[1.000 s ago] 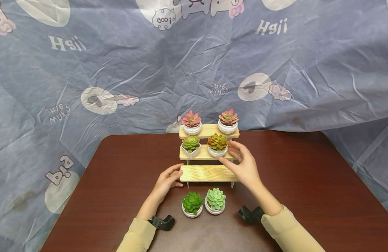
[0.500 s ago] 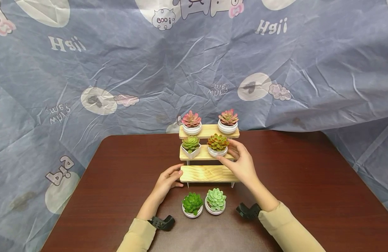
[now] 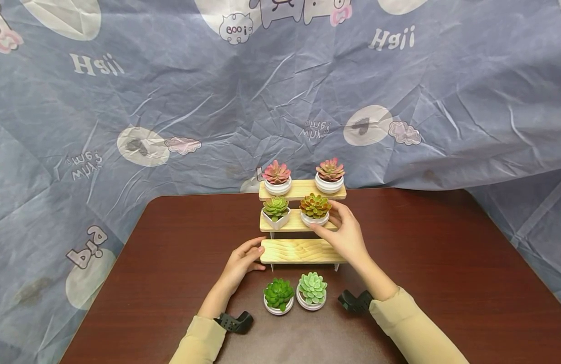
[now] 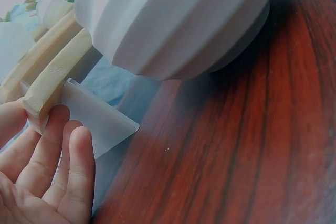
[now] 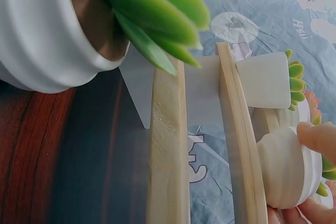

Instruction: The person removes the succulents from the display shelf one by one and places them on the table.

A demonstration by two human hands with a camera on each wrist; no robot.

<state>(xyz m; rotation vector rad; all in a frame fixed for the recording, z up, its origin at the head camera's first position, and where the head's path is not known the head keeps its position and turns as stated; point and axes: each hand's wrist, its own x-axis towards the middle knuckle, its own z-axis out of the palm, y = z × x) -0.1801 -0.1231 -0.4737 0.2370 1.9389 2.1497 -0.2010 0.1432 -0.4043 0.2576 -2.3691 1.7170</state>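
A three-step wooden plant stand [image 3: 303, 251] stands on the table. My left hand [image 3: 241, 260] grips the left end of its lowest board, thumb on the end and fingers under it in the left wrist view. On the middle step, my right hand [image 3: 348, 235] pinches the white pot of an orange-green succulent [image 3: 314, 206], thumb at the front and fingers behind. In the right wrist view this round pot [image 5: 283, 166] sits at the board. Left of it is a light green succulent [image 3: 275, 208] in an angular white pot.
Two pink succulents [image 3: 276, 173] in white pots occupy the top step. In front of the stand, a dark green succulent [image 3: 278, 294] and a pale green succulent [image 3: 312, 289] stand on the brown table [image 3: 180, 222]. A blue printed cloth [image 3: 193, 76] hangs behind.
My right hand has shifted slightly left, its thumb sliding closer across the front of the pot. The left hand, stand and plants look unmoved.
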